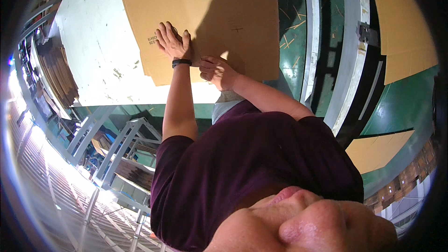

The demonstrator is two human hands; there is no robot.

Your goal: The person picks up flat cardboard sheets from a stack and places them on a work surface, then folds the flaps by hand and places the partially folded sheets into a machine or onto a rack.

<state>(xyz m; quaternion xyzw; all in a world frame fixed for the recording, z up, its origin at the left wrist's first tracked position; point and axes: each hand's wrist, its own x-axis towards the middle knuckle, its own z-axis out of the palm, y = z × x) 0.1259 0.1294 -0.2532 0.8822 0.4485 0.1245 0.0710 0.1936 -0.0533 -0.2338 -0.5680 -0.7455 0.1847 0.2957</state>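
Note:
A large sheet of brown cardboard (172, 0) lies flat on a white tabletop, with small dark printing near its left side and a cross mark toward the right. My left hand (173, 45) rests on the sheet with its fingers spread, and a dark band circles that wrist. Just to its right, my right hand (218, 71) is closed at the sheet's near edge, its fingers curled inward. Whatever those fingers may grip is hidden. My shadow falls over the right part of the cardboard.
The white tabletop (100, 42) shows scuffs on the left. Right of it are a green floor (291, 32) with cardboard scraps, a pale metal beam (347, 56) and another cardboard sheet (403, 23). Stacked cardboard (58, 74) and a grey metal frame (121, 144) stand at left.

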